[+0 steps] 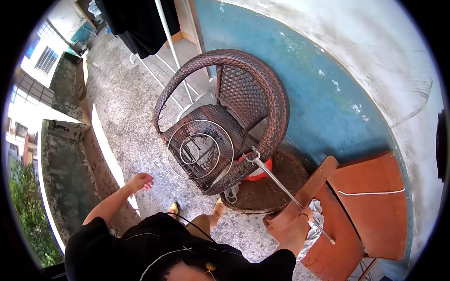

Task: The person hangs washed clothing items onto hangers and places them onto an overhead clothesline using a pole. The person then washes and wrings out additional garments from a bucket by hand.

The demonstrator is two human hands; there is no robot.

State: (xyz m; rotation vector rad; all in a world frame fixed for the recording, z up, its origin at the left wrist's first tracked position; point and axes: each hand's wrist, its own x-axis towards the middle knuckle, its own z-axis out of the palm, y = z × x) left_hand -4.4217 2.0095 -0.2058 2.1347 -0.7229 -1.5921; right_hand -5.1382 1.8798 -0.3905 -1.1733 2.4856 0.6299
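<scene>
My left hand hangs in the air left of a brown wicker chair, its fingers loosely bent and nothing in it. My right hand is closed round a metal pole with a forked hook at its upper end. A crumpled white cloth lies against this hand; whether the fingers also grip it is unclear. On the chair's damaged seat rest a large metal ring and a smaller one inside it. The pole's hooked end is beside the chair's rim.
A round wicker basket with something red stands under the chair's right side. Orange-brown wooden furniture is at the right, by the blue wall. Black clothes hang from a white rack. A low wall runs along the left.
</scene>
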